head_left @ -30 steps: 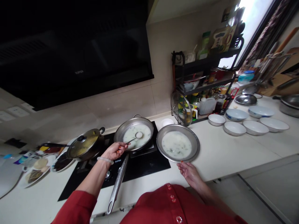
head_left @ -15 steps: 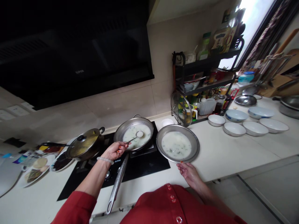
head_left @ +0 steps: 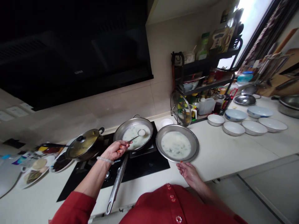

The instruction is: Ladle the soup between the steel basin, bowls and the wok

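My left hand (head_left: 116, 150) is closed around the handle of a small ladle (head_left: 141, 133). Its bowl, with white liquid in it, is over a long-handled steel frying pan (head_left: 119, 132) on the black stove. White soup with green bits (head_left: 133, 133) lies in that pan. At the stove's right edge is a wide metal basin (head_left: 196, 146) of similar soup. My right hand (head_left: 187, 170) grips this basin's near rim, fingers pinched at the edge.
A lidded pot (head_left: 87, 146) occupies the stove's left burner, beside plates of food (head_left: 35, 174). Several bowls (head_left: 233, 128) stand on the right counter. A glass lid (head_left: 181, 109) leans against the black shelf rack (head_left: 207, 62). The pan's handle (head_left: 116, 186) juts over the counter's front edge.
The ladle's bowl has shifted slightly to the right and up over the pan. My right hand and the basin stay where they were.
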Demonstrator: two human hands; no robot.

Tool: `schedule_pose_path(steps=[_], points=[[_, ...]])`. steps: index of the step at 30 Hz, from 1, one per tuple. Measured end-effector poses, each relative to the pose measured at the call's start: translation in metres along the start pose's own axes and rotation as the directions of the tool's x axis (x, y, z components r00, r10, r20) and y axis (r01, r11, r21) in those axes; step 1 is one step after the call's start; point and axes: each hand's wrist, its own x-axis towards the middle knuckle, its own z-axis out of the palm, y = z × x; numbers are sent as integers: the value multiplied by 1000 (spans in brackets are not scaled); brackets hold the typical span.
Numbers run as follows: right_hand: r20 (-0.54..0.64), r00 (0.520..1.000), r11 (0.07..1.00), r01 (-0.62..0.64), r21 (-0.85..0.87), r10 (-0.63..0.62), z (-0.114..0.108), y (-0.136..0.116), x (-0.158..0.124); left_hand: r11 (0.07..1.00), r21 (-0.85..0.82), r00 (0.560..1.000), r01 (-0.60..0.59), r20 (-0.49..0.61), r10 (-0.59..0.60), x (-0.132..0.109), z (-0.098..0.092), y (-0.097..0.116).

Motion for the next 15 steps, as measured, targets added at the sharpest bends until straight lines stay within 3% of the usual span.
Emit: schedule_pose_path(steps=[9, 13, 15], points=[[10, 1000, 999, -19, 49, 19, 2, -2, -2, 986, 159, 988, -60, 152, 36, -17, 44, -6], [9, 1000, 999, -8, 34, 8, 3, -2, -2, 940, 333, 979, -73, 202, 5, -7, 70, -29], [6, 1000, 1000, -6, 28, 5, 2, -2, -2, 864, 488, 981, -127, 189, 38, 5, 81, -48]])
